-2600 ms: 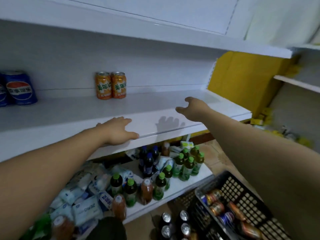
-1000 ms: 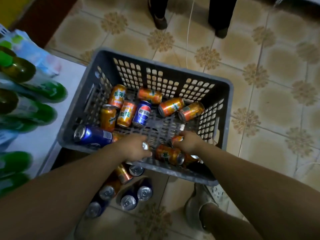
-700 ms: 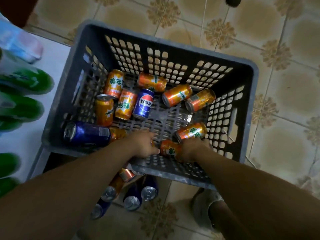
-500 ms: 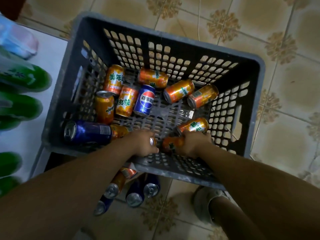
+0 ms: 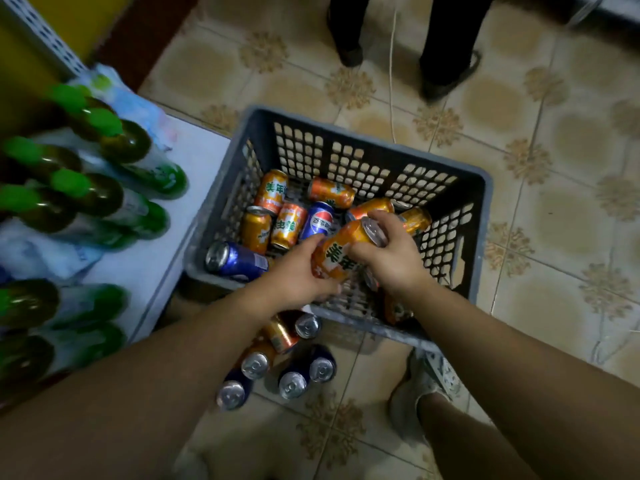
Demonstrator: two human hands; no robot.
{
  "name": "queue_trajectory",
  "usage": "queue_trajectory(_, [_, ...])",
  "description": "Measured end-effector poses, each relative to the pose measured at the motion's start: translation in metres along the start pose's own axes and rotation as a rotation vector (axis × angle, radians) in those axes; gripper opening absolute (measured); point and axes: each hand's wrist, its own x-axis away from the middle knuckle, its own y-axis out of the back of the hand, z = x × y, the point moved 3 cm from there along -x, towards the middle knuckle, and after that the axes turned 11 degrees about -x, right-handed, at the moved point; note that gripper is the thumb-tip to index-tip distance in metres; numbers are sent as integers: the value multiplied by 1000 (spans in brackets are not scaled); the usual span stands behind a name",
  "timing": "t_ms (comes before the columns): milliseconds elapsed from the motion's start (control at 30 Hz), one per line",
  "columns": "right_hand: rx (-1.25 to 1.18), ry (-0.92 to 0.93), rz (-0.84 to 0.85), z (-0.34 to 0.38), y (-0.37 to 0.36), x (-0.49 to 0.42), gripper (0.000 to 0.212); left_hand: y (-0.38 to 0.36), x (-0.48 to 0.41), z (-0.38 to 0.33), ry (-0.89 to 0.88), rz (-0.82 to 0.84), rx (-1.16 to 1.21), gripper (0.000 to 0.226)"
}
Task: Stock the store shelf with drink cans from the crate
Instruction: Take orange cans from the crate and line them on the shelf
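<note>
Cans (image 5: 284, 226) lay in a crate (image 5: 479, 216) on the floor; a bottle-filled shelf (image 5: 180, 216) stood just left.

The crate (image 5: 479, 216) is open on top, so the hands (image 5: 391, 252) reach in from 6 o'clock unhindered. Loose cans (image 5: 284, 225) crowd its floor from 9 to 12 o'clock; bare mesh shows near the 6 o'clock wall. Upright cans (image 5: 292, 384) stand on the floor at 7 o'clock, and bottles (image 5: 100, 195) fill the low shelf (image 5: 156, 258) at 9 o'clock.
</note>
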Motion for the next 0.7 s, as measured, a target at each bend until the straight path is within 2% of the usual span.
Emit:
queue_trajectory(100, [-61, 100, 22, 48, -24, 33, 55, 27, 52, -16, -70, -120, 46, 86])
queue_trajectory(200, [-86, 202, 48, 104, -48, 77, 51, 57, 120, -32, -122, -245, 128, 77])
queue_trajectory(433, [-72, 495, 148, 232, -106, 204, 68, 121, 291, -56, -232, -475, 128, 65])
queue_trajectory(567, [-65, 651, 280, 289, -150, 276, 47, 152, 385, -56, -239, -685, 69, 74])
queue_trajectory(700, [-46, 732, 406, 317, -204, 336, 56, 169, 463, -36, -213, -854, 101, 88])
